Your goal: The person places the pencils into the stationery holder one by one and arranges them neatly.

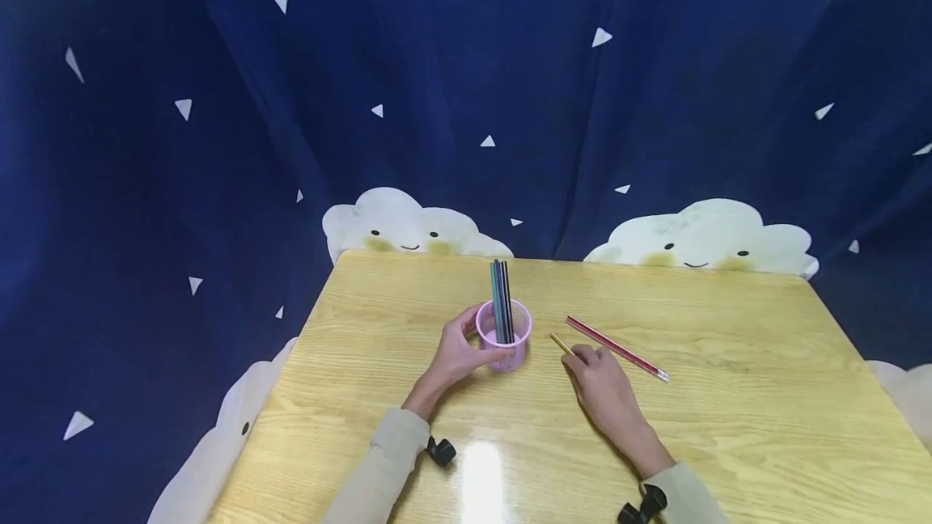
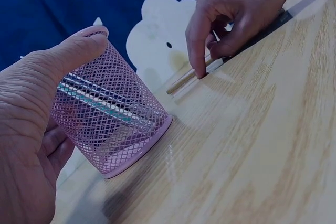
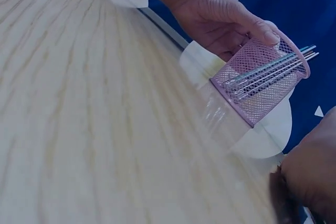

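Observation:
My left hand (image 1: pixel 460 356) grips a pink mesh pencil cup (image 2: pixel 118 108) by its side, thumb near the rim. The cup stands upright on the table, with several dark and teal pencils (image 1: pixel 501 302) leaning inside it. To the right of the cup, my right hand (image 1: pixel 600 389) pinches a thin gold pencil (image 2: pixel 181 83) low over the tabletop. One end of it sticks out past the fingertips toward the cup; the rest is hidden under the hand. Red pencils (image 1: pixel 617 348) with pale ends lie just beyond the right hand. In the right wrist view, the right hand (image 3: pixel 313 169) shows only partly.
The light wooden table (image 1: pixel 735 395) carries all of this. A dark blue curtain (image 1: pixel 451 47) with white triangles and smiling clouds hangs behind the table's far edge. Black straps with small devices (image 1: pixel 440 451) sit at both sleeve cuffs.

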`<move>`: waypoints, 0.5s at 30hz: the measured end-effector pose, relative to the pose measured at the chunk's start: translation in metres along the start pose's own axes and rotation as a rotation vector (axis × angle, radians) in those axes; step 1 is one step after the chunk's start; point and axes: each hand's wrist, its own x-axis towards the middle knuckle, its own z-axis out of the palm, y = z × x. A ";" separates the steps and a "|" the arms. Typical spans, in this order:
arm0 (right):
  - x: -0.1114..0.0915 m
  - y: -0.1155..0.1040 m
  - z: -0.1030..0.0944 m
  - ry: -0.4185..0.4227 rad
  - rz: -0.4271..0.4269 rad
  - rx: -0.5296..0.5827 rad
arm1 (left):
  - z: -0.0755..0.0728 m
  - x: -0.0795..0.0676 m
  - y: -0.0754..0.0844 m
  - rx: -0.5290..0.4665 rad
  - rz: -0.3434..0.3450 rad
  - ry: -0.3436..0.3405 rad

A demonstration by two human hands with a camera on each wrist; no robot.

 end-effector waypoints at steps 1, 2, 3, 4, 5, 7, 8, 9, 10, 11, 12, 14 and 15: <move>0.001 0.000 -0.001 -0.015 0.015 0.008 | 0.000 0.000 0.000 0.003 0.002 0.001; 0.001 0.001 -0.001 -0.027 0.031 0.017 | 0.000 0.000 0.001 0.006 0.003 0.002; 0.002 0.001 -0.002 -0.039 0.046 0.030 | 0.000 0.000 0.001 0.007 0.004 0.002; 0.003 0.001 -0.003 -0.047 0.063 0.050 | 0.000 0.000 0.001 0.006 0.005 0.003; 0.005 0.001 -0.005 -0.054 0.078 0.072 | 0.000 0.000 0.001 0.004 0.006 0.003; 0.007 0.000 -0.008 -0.058 0.103 0.125 | -0.001 0.000 0.000 0.000 0.007 0.003; 0.009 -0.001 -0.009 -0.054 0.112 0.150 | -0.001 0.000 0.000 -0.003 0.008 0.003; 0.010 -0.001 -0.011 -0.049 0.120 0.177 | -0.001 0.000 0.000 -0.006 0.008 0.002; 0.012 -0.002 -0.013 -0.039 0.126 0.203 | -0.001 0.000 -0.001 -0.007 0.010 0.000; 0.014 -0.002 -0.015 -0.029 0.128 0.226 | -0.001 0.000 -0.001 -0.006 0.011 -0.001; 0.016 -0.003 -0.018 -0.017 0.130 0.250 | -0.001 0.000 -0.001 -0.003 0.011 -0.001; 0.020 -0.004 -0.022 0.012 0.133 0.296 | -0.001 0.001 -0.001 0.000 0.012 -0.003; 0.023 -0.005 -0.024 0.027 0.136 0.320 | -0.001 0.001 0.000 0.003 0.014 -0.003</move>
